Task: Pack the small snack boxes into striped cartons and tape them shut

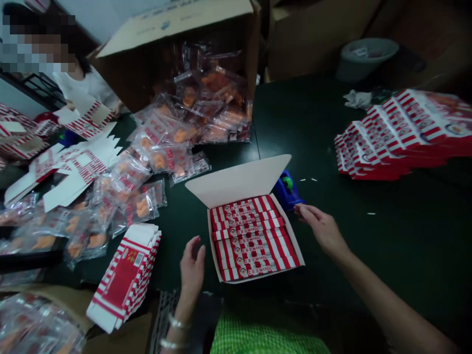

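In front of me stands an open display box (216, 246), its white lid flap (239, 184) raised at the back. Rows of small red-and-white striped cartons (254, 241) fill it, one row sitting a bit higher than the others. My left hand (192, 265) hovers just left of the box, fingers curved and apart from the thumb, holding nothing. At the near end of a blue tape dispenser (289, 194) with a green core, my right hand (324, 228) has its fingertips pinched together. Whatever is between them is too small to make out.
Clear packets with orange pieces (180, 132) spill from a large cardboard box (177, 37). Left are folded striped cartons (123, 280) and flat white blanks (81, 167). Filled striped boxes (391, 137) are stacked right, near a grey bin (365, 56). Another person (83, 81) sits far left.
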Available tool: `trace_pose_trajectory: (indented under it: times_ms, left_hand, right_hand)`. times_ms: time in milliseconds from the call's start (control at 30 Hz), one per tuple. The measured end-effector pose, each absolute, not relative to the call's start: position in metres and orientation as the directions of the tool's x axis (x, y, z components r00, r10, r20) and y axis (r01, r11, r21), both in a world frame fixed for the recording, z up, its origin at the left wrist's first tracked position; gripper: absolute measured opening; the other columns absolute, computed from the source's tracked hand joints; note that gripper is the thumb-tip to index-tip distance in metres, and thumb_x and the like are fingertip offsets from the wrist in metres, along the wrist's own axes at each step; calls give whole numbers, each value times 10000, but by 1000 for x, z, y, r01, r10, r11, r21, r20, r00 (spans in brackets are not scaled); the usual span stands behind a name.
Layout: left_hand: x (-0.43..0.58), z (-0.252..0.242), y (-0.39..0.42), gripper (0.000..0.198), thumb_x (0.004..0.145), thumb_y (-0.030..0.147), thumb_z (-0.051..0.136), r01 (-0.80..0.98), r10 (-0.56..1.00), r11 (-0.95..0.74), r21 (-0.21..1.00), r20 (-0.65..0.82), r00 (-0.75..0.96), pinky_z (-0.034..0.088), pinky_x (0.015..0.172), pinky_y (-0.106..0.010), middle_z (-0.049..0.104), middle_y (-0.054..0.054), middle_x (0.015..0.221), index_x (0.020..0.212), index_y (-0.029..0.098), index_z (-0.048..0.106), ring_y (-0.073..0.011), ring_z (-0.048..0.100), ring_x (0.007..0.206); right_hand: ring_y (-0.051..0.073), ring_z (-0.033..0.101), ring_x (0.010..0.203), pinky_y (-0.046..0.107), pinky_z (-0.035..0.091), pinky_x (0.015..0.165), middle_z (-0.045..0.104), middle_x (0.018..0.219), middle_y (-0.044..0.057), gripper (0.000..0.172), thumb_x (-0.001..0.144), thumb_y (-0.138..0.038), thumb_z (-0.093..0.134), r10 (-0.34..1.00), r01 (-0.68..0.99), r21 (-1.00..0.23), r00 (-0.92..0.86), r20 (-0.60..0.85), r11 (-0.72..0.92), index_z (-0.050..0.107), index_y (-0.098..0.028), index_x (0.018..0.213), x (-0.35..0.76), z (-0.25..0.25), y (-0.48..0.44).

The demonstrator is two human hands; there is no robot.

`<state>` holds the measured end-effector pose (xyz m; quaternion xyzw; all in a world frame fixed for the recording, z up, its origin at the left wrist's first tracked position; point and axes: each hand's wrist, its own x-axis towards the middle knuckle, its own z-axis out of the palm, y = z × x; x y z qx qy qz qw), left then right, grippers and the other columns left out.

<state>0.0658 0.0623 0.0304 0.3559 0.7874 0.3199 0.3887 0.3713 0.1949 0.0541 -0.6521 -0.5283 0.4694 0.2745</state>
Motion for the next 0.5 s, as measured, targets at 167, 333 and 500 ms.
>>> trace_pose_trajectory:
  times_ms: [167,333,500]
  left_hand:
    - [88,95,116,263,937,232,358,884,879,101,455,-457,135,464,930,-405,648,-138,1091,1039,196,599,-265,597,1062]
    - [119,88,180,93,811,145,555,907,756,106,408,-625,193,507,807,-396,708,-131,890,835,166,643,-279,666,881]
    - [105,103,160,61,757,171,619,836,825,210,508,-550,128,506,841,-390,719,-122,850,788,156,669,-277,675,884]
  right_hand:
    - [244,654,857,415,528,796,694,896,100,224,859,-368,519,801,693,-603,-581,-143,395,654,-192,821,338,106,196]
    - [219,646,630,427,532,697,607,549,32,304,736,-435,636,674,689,-533,-688,-269,491,598,-197,552,282,90,212]
    - [195,617,574,380,550,641,611,538,16,356,710,-521,670,666,628,-627,-712,-225,460,588,-239,510,298,112,213]
